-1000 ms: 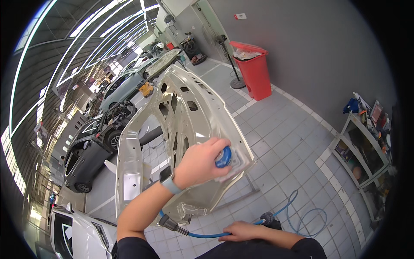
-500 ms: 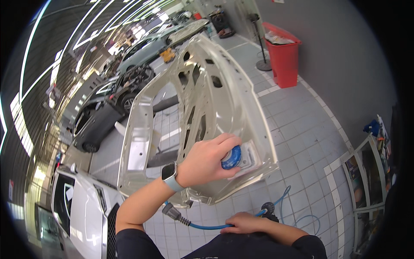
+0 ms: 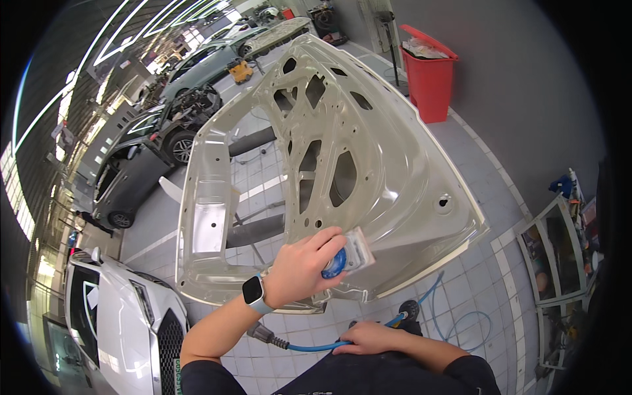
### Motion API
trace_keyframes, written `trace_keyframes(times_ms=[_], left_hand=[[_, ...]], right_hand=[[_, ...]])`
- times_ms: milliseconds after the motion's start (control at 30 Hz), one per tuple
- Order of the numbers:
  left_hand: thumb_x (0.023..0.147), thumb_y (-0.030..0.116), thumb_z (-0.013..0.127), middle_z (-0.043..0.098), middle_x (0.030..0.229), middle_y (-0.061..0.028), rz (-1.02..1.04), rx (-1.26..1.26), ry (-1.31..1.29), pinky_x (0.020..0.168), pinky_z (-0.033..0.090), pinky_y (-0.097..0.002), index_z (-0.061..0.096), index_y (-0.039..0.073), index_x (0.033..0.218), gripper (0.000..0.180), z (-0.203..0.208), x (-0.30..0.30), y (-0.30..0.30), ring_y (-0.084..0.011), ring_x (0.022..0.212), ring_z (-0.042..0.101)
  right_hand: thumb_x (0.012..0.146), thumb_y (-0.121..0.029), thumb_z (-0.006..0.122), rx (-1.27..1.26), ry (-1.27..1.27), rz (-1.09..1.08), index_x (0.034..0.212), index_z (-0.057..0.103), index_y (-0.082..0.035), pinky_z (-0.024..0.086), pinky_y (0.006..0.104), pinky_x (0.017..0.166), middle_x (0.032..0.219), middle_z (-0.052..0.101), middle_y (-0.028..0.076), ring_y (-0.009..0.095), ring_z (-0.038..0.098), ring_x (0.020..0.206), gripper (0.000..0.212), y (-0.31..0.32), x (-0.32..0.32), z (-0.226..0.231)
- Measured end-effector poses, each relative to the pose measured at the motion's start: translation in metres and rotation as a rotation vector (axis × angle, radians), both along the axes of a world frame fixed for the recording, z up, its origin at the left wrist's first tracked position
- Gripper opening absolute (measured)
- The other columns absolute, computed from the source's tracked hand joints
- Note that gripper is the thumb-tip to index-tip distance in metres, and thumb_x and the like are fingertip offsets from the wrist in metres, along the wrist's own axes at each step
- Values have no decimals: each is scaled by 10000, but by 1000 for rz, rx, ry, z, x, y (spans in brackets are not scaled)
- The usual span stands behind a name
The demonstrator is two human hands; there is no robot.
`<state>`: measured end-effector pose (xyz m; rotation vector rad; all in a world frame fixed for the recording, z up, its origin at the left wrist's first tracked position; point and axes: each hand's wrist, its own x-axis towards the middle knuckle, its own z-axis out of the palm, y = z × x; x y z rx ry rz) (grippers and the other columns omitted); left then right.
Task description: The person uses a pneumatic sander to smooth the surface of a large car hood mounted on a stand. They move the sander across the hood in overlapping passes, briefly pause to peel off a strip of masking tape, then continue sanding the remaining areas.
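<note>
Blue-topped sander [image 3: 334, 263]: placed over the near part of the pale panel [image 3: 408, 184], a little right of its middle; contact below hidden.
Flat pad [image 3: 359, 249]: pale and rectangular, projecting from under the fingers to the right and slightly far.
Direction of pad: visible outer edge running from near to far, with the far end leaning a little to left; long axis of the whole tool covered by hand, so cannot tell.
Left hand [image 3: 299, 268]: closed from above around the blue top, reaching in from near left; dark-faced watch [image 3: 253, 290] on the wrist.
Right hand [image 3: 370, 338]: at the near side, closed around the blue hose [image 3: 313, 347].
Course of hose: from a grey coupling [image 3: 268, 337] at near left, through the right hand, then to loops on the tiled floor at right.
Panel shape: spread from near to far, with cut-out holes and one large opening at left.
Around: red bin [image 3: 428, 85] far right; white car [image 3: 122, 303] near left.
</note>
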<state>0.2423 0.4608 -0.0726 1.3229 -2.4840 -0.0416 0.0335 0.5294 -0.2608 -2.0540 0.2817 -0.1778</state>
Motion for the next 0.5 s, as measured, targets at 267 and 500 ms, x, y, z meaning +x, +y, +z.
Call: trace_keyframes(times_ms=[267,500], left_hand=[[746,264,884,666,1355,-89,17,46,45,744,612,-386,636,101,1266,598,-37,84,31,-306,958,740],[760,278,870,673,1286,-80,65,133,83,746,605,-413,630,110,1258,578,-61,163,55,-333,933,727]], right_hand=[[1035,-597,590,67,69,-5,809,691,7,535,548,716,734,670,250,487,667,750,652,42,69,-5],[1039,-574,599,50,74,41,823,704,5,528,538,712,746,676,246,481,664,749,627,63,125,5]])
